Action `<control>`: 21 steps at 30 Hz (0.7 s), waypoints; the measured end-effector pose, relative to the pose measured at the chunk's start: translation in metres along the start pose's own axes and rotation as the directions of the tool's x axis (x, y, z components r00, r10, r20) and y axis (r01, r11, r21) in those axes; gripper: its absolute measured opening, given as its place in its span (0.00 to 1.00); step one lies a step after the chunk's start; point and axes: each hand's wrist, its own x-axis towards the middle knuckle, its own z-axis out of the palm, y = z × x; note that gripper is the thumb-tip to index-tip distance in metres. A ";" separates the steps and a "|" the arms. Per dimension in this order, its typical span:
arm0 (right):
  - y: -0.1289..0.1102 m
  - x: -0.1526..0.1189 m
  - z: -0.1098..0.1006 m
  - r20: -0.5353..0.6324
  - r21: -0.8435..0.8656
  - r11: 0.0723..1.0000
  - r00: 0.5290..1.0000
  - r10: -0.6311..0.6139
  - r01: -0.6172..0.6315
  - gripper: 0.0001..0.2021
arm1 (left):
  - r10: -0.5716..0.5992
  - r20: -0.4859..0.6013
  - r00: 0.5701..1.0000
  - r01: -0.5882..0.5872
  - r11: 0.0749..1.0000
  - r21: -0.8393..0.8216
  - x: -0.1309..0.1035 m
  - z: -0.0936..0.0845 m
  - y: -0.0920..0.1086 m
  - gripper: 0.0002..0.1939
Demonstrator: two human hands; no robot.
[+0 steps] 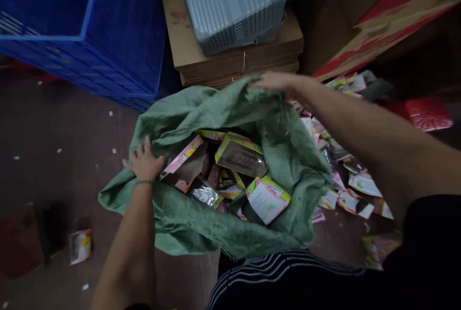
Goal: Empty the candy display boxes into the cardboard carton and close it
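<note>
While both hands hold its rim, the big green woven cloth sack [230, 223] lies open on the dark floor [65, 156], right in front of the person and between the 2 arms. The left hand [144, 163] rests flat on the near left edge of the sack, with its fingers spread and touching the cloth. The right hand [277, 81] reaches over to the far edge and seems to pinch the cloth there, but the blur makes it hard to tell how tight the hold is. The sack mouth runs long from the left hand up to the right hand, so the left hand is at the near end and the right hand at the far end. Inside the sack are many small flat printed cardboard boxes [268, 199], too jumbled to count. More of the same little boxes lie in a heap [355, 194] on the floor just to the right of the sack, and 1 lies alone [79, 246] well apart on the left. Behind the sack stand 1 blue plastic crate [108, 26] and 1 stack of brown flat cardboard sheets [237, 60] with 1 grey ribbed bundle [230, 2] on top.
</note>
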 end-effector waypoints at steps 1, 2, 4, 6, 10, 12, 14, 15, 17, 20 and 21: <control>-0.015 0.013 -0.017 -0.015 0.024 1.000 1.000 -0.014 0.014 0.19 | -0.015 0.077 0.997 0.013 1.000 0.020 0.011 0.002 0.007 0.43; -0.028 0.028 -0.034 -0.069 0.026 0.996 0.994 -0.086 0.088 0.21 | -0.044 0.145 0.988 0.038 0.998 0.042 0.020 0.005 0.011 0.45; -0.045 0.062 -0.063 -0.315 -0.232 0.921 0.872 -0.374 0.312 0.25 | -0.106 0.191 0.976 0.092 0.992 0.081 0.033 0.006 0.013 0.47; -0.054 0.095 -0.082 -0.462 -0.434 0.865 0.762 -0.454 0.253 0.37 | -0.187 0.114 0.976 0.180 0.981 0.069 0.044 0.000 0.007 0.44; -0.058 0.120 -0.065 -0.605 -0.662 0.745 0.648 -0.462 -0.087 0.48 | -0.475 -0.111 0.873 0.467 0.879 -0.094 0.065 -0.032 -0.006 0.41; -0.053 0.099 -0.028 -0.520 -0.730 0.682 0.679 -0.518 -0.039 0.37 | -0.480 -0.191 0.857 0.456 0.876 -0.157 0.064 -0.050 -0.002 0.48; -0.035 0.057 0.020 -0.325 -0.814 0.570 0.730 -0.601 0.107 0.29 | -0.382 -0.216 0.898 0.357 0.923 -0.146 0.045 -0.060 0.009 0.59; -0.019 0.032 0.043 -0.216 -0.835 0.512 0.735 -0.643 0.203 0.28 | -0.324 -0.204 0.924 0.307 0.945 -0.115 0.028 -0.060 0.015 0.64; 0.026 -0.021 0.081 -0.030 -0.836 0.425 0.743 -0.669 0.348 0.29 | -0.165 -0.213 0.963 0.157 0.986 -0.053 -0.019 -0.050 0.023 0.64; 0.110 -0.080 0.101 -0.028 -0.801 0.514 0.839 -0.543 0.306 0.26 | -0.176 -0.085 0.981 0.176 0.984 -0.009 -0.102 -0.015 0.015 0.49; 0.134 -0.093 0.097 -0.111 -0.785 0.579 0.869 -0.481 0.220 0.28 | -0.243 0.047 0.969 0.244 0.969 -0.025 -0.127 -0.001 0.007 0.49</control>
